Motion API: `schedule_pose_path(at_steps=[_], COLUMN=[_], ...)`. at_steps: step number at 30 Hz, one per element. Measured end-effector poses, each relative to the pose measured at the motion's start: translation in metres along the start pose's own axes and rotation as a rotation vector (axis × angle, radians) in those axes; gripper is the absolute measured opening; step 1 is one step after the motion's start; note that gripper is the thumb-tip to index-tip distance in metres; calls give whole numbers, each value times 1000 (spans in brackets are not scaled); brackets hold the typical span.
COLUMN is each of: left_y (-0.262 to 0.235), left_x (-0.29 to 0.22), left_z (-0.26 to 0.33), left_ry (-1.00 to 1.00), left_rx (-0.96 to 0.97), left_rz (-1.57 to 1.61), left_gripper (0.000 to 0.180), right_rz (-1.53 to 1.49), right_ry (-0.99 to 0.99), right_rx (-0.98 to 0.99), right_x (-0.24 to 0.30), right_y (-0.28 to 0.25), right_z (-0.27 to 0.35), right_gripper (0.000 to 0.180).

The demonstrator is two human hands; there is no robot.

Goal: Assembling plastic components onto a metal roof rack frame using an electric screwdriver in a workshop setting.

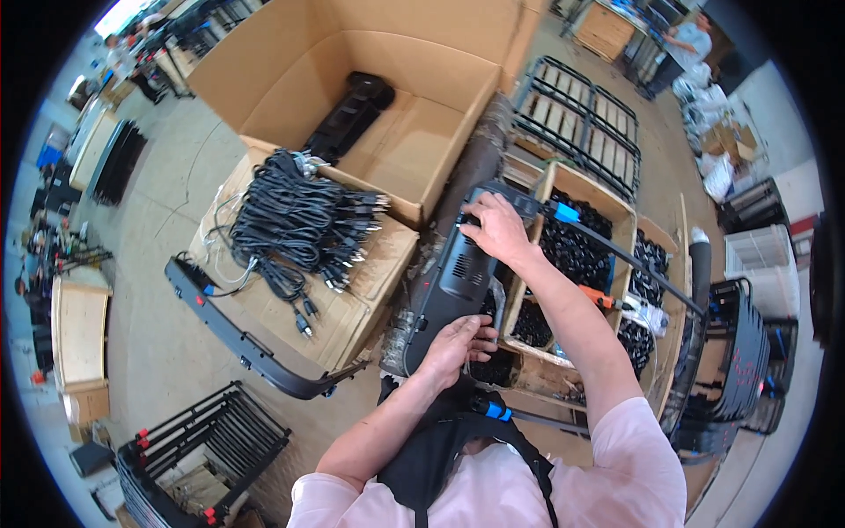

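A long black plastic housing (462, 268) with a vented grille lies lengthwise in front of me on a worn padded surface (405, 321). My left hand (458, 348) is closed about its near end, fingers curled over the right edge. Farther up, my right hand (500, 231) grips the upper part, thumb and fingers bent onto its top. The underside of the housing is hidden. To its left, a heap of black cables (290, 220) with plug ends rests on a flattened carton (361, 304).
An open cardboard box (422, 53) holding black housings (352, 114) stands ahead. At right, wooden bins (627, 209) contain small black parts, with an orange-and-black power tool (596, 296) among them. A curved black frame (238, 334) leans at left. People stand in the background.
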State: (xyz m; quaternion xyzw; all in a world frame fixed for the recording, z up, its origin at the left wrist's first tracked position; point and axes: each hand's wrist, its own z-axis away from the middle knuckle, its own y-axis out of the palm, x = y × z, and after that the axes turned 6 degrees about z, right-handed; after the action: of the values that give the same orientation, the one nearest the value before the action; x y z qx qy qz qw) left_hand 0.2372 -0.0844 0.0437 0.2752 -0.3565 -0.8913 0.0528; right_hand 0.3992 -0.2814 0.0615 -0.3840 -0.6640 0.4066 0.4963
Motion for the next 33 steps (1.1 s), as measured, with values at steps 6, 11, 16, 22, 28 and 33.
schedule_pose_path(at_steps=[6,11,16,22,28,33], left_y=[-4,11,31,44,62,71], left_x=[8,21,40,77,105,111], left_z=[4,-2,-13,-55,-105,-136], left_ry=[33,19,-7,-73,-43,-24], left_rx=[-80,-93,-106,-80,-71,-211], left_rz=[-17,-40,-127,-173,-174,-251], left_gripper=[39,38,37,36,34,42], right_rz=[-221,219,343,264,297,168], right_ry=[106,185,168,230,109,133], right_rx=[-101,536,645,722,664,499], right_x=[-41,-121,-116,-114,-133,-134], right_y=[-38,27,59,63,80,68], right_z=[89,236,260,258,264,270], right_gripper=[15,13,28,27,35,24])
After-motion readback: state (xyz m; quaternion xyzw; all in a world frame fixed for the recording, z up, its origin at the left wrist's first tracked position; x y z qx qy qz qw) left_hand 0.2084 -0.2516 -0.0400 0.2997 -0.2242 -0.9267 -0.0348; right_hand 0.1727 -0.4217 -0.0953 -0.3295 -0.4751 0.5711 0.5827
